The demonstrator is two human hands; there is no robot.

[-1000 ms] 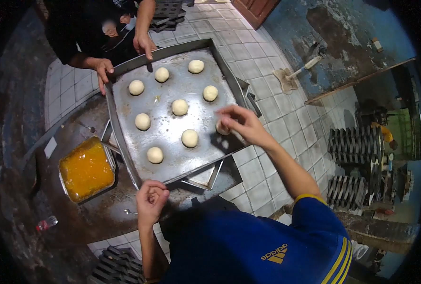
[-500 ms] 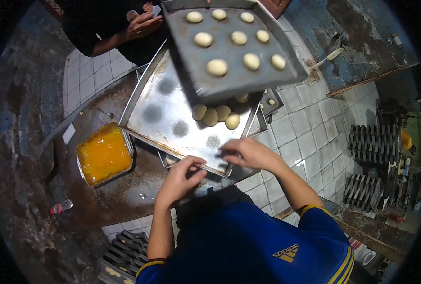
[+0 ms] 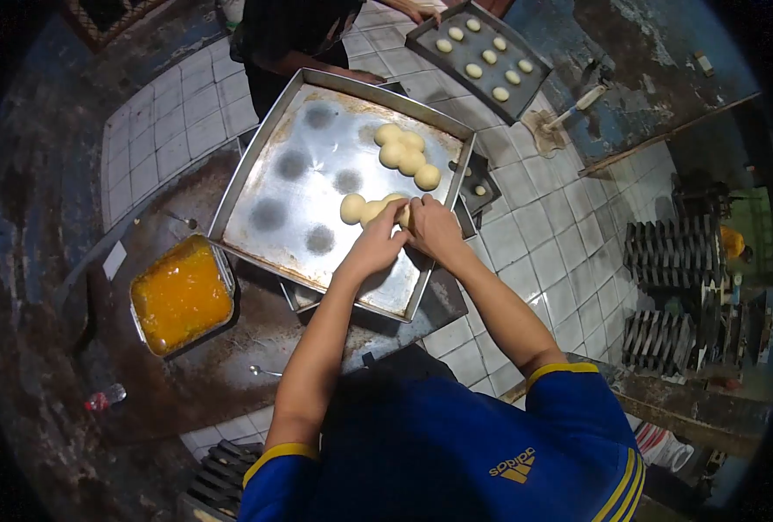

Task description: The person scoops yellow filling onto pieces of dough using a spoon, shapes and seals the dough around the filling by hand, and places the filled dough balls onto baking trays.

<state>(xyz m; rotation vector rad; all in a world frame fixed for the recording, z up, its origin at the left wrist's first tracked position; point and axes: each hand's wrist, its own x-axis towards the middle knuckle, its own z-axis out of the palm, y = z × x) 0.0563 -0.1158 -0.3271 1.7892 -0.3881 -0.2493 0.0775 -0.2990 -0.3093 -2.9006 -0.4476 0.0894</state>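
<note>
A large metal baking tray (image 3: 256, 235) lies in front of me, dark round marks on its bottom. My left hand (image 3: 376, 245) and my right hand (image 3: 436, 230) meet over its right half, fingers curled on a short row of pale dough balls (image 3: 351, 208). Fingers partly cover the row's right end, so exactly how many balls each hand grips is hidden. Just beyond the hands, a bunch of several more dough balls (image 3: 393, 155) rests in the same tray, pressed against one another.
A foil pan of orange-yellow liquid (image 3: 182, 296) stands left on the worn table (image 3: 221, 383), near a spoon (image 3: 264, 371). Across from me, a co-worker (image 3: 299, 39) has a hand on another tray (image 3: 525, 96) with spaced dough balls. Stacked dark racks (image 3: 669, 252) stand far right.
The filled tray has swung from above my tray to the upper right with the co-worker. Both my hands have moved from the near edge onto the dough balls.
</note>
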